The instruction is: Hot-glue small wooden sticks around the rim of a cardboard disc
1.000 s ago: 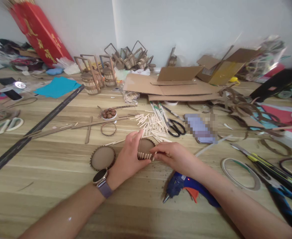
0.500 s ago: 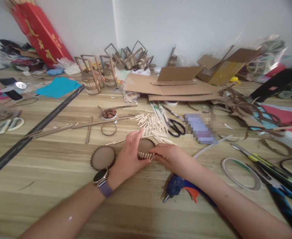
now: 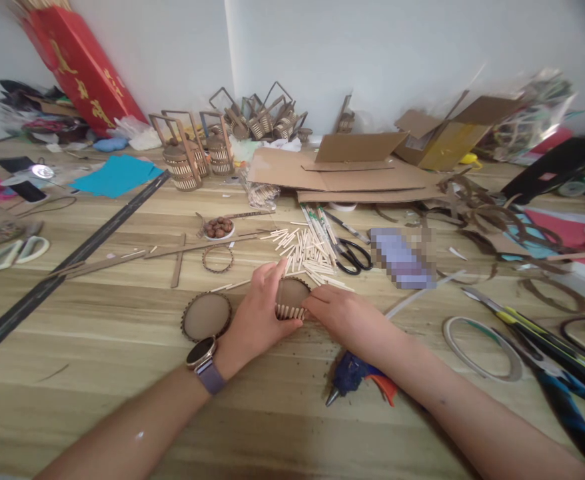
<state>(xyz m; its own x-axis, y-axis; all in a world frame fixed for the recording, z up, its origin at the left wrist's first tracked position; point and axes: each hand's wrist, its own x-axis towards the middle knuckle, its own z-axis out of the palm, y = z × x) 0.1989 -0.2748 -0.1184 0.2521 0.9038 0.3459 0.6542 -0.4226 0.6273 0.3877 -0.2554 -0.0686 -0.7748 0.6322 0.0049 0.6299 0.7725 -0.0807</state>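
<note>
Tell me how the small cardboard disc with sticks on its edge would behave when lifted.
Probably light: the cardboard disc is thin and its sticks are small. Likely fragile, since the sticks stand only along the rim, and left hand and right hand both steady it.

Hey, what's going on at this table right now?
A person holds a small cardboard round, with short sticks along its near rim, on the wooden table. The left hand wraps its left side; the right hand presses fingertips at its right edge. A blue glue gun lies under the right forearm, loose sticks just beyond.
</note>
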